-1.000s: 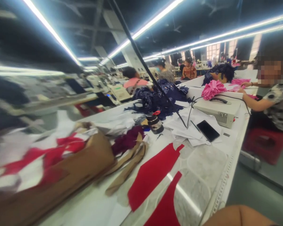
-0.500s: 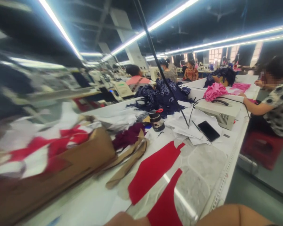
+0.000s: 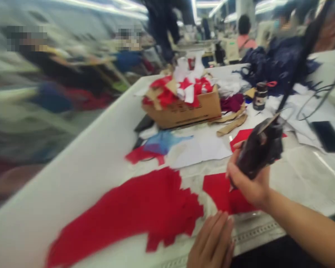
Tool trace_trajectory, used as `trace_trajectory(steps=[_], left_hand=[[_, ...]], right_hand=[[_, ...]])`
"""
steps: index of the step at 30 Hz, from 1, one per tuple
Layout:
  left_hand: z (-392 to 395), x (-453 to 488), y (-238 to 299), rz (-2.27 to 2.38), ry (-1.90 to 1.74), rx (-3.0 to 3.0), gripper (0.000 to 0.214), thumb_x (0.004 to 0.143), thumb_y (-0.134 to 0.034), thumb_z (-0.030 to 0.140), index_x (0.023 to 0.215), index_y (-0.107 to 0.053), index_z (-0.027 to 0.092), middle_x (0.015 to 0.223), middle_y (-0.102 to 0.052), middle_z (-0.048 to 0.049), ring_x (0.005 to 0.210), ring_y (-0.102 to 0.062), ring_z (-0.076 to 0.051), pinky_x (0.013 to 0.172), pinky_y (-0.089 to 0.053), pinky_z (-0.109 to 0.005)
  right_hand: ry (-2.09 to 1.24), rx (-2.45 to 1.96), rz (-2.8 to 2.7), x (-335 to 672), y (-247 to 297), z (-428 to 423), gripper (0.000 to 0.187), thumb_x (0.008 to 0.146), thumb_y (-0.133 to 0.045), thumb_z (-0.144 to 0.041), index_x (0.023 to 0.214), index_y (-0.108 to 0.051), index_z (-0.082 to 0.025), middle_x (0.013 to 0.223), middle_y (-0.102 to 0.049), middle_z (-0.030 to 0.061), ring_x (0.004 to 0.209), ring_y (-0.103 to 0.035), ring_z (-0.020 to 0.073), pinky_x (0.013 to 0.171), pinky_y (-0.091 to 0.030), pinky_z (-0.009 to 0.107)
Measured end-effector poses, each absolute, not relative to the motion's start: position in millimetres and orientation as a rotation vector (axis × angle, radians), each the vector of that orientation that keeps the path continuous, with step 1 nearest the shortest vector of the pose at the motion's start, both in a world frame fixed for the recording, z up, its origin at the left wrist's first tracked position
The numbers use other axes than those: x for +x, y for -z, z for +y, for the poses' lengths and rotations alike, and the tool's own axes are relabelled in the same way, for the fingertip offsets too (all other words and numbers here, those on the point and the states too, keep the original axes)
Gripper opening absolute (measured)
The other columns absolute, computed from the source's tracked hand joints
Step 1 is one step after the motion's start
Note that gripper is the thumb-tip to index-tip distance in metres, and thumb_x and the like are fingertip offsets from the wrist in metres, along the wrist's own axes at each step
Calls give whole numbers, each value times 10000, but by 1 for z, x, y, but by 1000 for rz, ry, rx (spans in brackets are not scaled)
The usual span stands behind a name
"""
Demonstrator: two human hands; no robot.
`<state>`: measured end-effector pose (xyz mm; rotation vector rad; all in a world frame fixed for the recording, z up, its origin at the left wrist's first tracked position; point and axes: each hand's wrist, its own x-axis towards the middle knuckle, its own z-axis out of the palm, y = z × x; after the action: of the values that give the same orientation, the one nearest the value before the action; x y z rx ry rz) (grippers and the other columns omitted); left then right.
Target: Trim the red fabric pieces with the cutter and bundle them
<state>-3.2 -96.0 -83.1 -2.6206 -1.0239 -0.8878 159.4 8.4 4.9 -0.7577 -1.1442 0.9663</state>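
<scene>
My right hand (image 3: 248, 182) grips a dark, glossy object (image 3: 259, 150), blurred too much to name, with a pale flat edge showing at its top. Below it lies a red cloth piece (image 3: 220, 193), partly hidden by that hand. My left hand (image 3: 212, 242) sits at the bottom of the view, fingers together, holding nothing and close to a large jagged red cloth piece (image 3: 128, 210). That cloth rests on the white cutting table (image 3: 72, 156), over a mottled pale sheet (image 3: 301, 175).
A cardboard box (image 3: 184, 113) of red and white scraps stands beyond my hands, beside a dark spool (image 3: 260, 96), tan strips (image 3: 231, 124) and a blue scrap (image 3: 163, 143). Navy cloth (image 3: 279, 63) and a phone (image 3: 328, 136) lie to the right. A co-worker (image 3: 245, 33) sits farther back.
The view has swung left and closer to the table, and the box now stands mid-frame. Both my hands have come up into view, the right one gripping the dark object.
</scene>
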Motion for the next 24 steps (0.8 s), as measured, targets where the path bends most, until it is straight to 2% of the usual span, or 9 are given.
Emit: trace_trajectory(steps=[3, 10, 17, 24], left_hand=[[-98, 3, 72, -1138, 914, -2616, 302, 946, -461, 129, 1195, -619, 65, 1217, -657, -132, 1254, -544, -207, 1098, -449, -333], [-103, 6, 71, -1220, 980, -2578, 306, 960, -460, 173, 1198, -617, 61, 1273, -643, -116, 1289, -519, -245, 1048, -506, -397], [-104, 7, 74, -1241, 993, -2548, 297, 941, -493, 184, 1166, -639, 56, 1235, -665, -109, 1218, -569, -247, 1016, -528, -390], [-105, 10, 73, -1332, 1036, -2472, 299, 931, -506, 193, 1165, -650, 75, 1236, -663, -103, 1213, -559, -235, 1065, -469, -387]], right_hand=[[-957, -682, -1153, 154, -10, 11, 242, 814, -646, -202, 1002, -494, -206, 700, -534, -33, 550, -561, 106, 508, -491, 234], [-932, -563, -1236, 125, -7, 7, 302, 832, -597, -117, 1075, -444, -211, 697, -557, -52, 541, -548, 107, 540, -493, 263], [-893, -525, -1270, 114, 0, 15, 281, 848, -607, -116, 1079, -478, -210, 690, -555, -48, 523, -546, 106, 492, -478, 259], [-898, -526, -1289, 111, 4, 13, 277, 856, -614, -133, 1081, -479, -222, 702, -561, -50, 526, -553, 107, 518, -492, 269]])
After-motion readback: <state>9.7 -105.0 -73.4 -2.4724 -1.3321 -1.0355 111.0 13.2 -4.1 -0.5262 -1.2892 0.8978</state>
